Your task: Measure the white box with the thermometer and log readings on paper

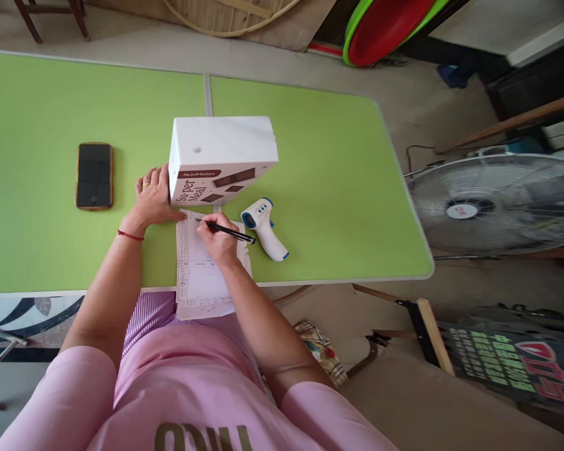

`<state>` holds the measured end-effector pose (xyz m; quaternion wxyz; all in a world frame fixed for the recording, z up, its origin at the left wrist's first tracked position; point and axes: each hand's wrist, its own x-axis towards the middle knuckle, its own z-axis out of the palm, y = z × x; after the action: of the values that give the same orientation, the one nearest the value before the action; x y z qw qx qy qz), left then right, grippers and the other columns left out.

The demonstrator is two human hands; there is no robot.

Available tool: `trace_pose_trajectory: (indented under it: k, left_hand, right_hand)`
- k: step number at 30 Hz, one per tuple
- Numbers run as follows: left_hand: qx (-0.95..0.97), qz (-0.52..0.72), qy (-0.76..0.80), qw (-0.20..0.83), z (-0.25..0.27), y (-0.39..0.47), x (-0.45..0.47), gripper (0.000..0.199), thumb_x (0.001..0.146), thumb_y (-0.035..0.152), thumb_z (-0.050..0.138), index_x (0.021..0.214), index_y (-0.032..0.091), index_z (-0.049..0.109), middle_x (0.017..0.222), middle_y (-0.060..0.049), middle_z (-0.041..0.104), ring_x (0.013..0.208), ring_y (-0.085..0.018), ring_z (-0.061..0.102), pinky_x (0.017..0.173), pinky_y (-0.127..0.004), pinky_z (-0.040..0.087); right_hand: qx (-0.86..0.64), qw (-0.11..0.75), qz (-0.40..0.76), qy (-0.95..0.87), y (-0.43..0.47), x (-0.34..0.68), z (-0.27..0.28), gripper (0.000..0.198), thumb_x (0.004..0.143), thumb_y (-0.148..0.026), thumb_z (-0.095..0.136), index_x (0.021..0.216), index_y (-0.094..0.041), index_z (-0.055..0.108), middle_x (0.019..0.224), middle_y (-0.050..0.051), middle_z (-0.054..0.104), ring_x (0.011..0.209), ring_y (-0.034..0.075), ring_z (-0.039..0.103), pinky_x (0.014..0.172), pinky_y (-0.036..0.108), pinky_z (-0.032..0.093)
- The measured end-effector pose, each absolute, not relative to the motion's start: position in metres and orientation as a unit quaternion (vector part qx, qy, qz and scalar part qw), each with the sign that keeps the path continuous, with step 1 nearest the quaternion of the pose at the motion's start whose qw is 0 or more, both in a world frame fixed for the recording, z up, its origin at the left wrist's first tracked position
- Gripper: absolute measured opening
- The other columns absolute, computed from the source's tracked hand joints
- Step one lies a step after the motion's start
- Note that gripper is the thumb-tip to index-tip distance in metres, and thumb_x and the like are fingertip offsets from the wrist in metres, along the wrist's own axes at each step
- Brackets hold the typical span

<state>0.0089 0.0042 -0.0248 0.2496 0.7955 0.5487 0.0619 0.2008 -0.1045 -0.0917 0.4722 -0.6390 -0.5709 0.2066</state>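
Observation:
My right hand [219, 241] is closed around a black pen [232, 232], its tip at the upper part of a paper sheet [202, 275] with dense handwritten columns. The sheet lies at the table's near edge and hangs a little over it. My left hand [154, 197] lies with fingers stretched beside a white box [223, 141] marked "Super Meal", the thumb reaching to the sheet's top corner. Fingers of this hand touch the box's left side. Just right of my right hand rests a white and blue infrared thermometer [264, 228].
A smartphone [94, 176] in a brown case lies on the green table [329, 188], left of my left hand. Beyond the table's right edge stands a large fan [489, 207]. A wooden frame [435, 335] is at lower right, and red and green basins [385, 31] lean at the back.

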Motion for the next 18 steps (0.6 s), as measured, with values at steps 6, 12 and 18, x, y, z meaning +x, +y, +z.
trace_pose_trajectory:
  k: [6, 12, 18]
  left_hand:
    - [0.796, 0.078, 0.545, 0.254, -0.0285, 0.0053, 0.0092, 0.141, 0.064, 0.043, 0.098, 0.184, 0.015, 0.029, 0.187, -0.030, 0.041, 0.177, -0.059, 0.029, 0.145, -0.075, 0.021]
    - [0.795, 0.100, 0.538, 0.262, -0.0335, 0.0066, 0.0088, 0.141, 0.061, 0.043, 0.098, 0.183, 0.021, 0.031, 0.187, -0.027, 0.041, 0.178, -0.060, 0.027, 0.145, -0.077, 0.022]
    - [0.791, 0.079, 0.548, 0.260, -0.0282, 0.0049, 0.0100, 0.143, 0.062, 0.040, 0.098, 0.184, 0.015, 0.027, 0.186, -0.030, 0.040, 0.179, -0.061, 0.025, 0.145, -0.077, 0.019]
  right_hand:
    - [-0.634, 0.477, 0.216, -0.569, -0.1034, 0.2008, -0.0897, 0.012, 0.093, -0.039, 0.070, 0.088, -0.028, 0.068, 0.076, 0.000, 0.076, 0.069, 0.020, 0.068, 0.073, 0.035, 0.062]
    - [-0.649, 0.456, 0.217, -0.569, -0.1038, 0.2002, -0.0834, 0.012, 0.091, -0.038, 0.072, 0.085, -0.029, 0.068, 0.077, 0.001, 0.078, 0.070, 0.021, 0.070, 0.075, 0.035, 0.064]
    - [-0.643, 0.464, 0.210, -0.571, -0.1035, 0.1987, -0.0855, 0.014, 0.091, -0.041, 0.070, 0.085, -0.029, 0.067, 0.076, 0.001, 0.077, 0.069, 0.020, 0.068, 0.074, 0.034, 0.062]
